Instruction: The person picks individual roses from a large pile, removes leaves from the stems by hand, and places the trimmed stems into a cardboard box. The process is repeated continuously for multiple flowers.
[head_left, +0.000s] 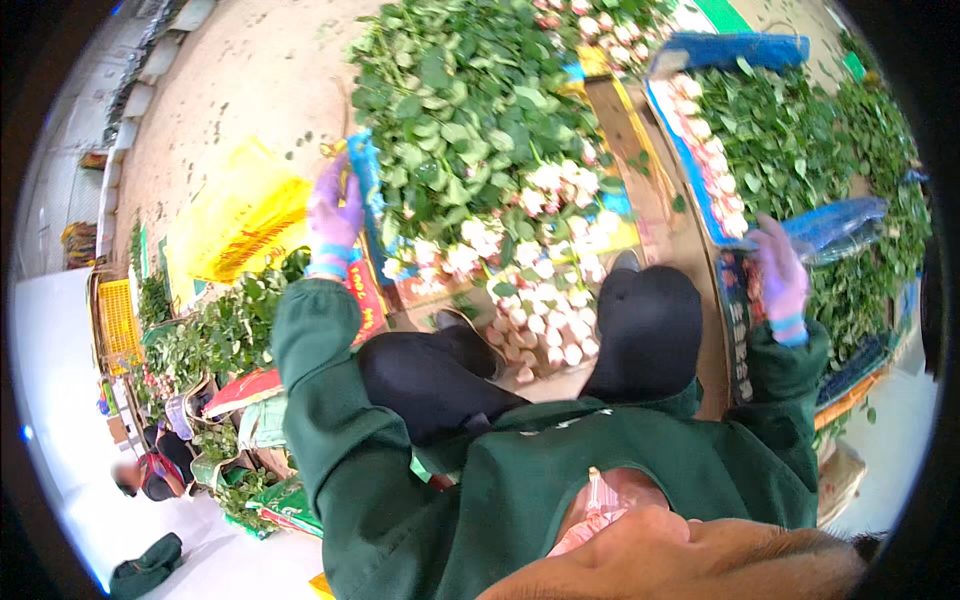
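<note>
My left hand (335, 206), in a purple knit glove with a blue cuff, is at the left side of a large heap of cut roses. Its fingers are apart beside a blue sheet edge (365, 176); whether they touch it is unclear. Pale pink-white rose heads (480, 240) face me, with leafy stems (450, 112) stretching away. My right hand (780, 270), gloved alike, has its fingers apart near the corner of a wrapped rose bundle (709, 157), whose heads form a row. Between my feet lie more rose heads (544, 322).
Yellow printed sacking (240, 225) and leafy stems (225, 322) lie at left. A rolled blue wrap (731, 51) crosses the far right bundle; another blue wrap (844, 225) lies nearer. A wooden board (622, 127) runs beside the heap. A person (161, 465) is at lower left, near a yellow crate (120, 322).
</note>
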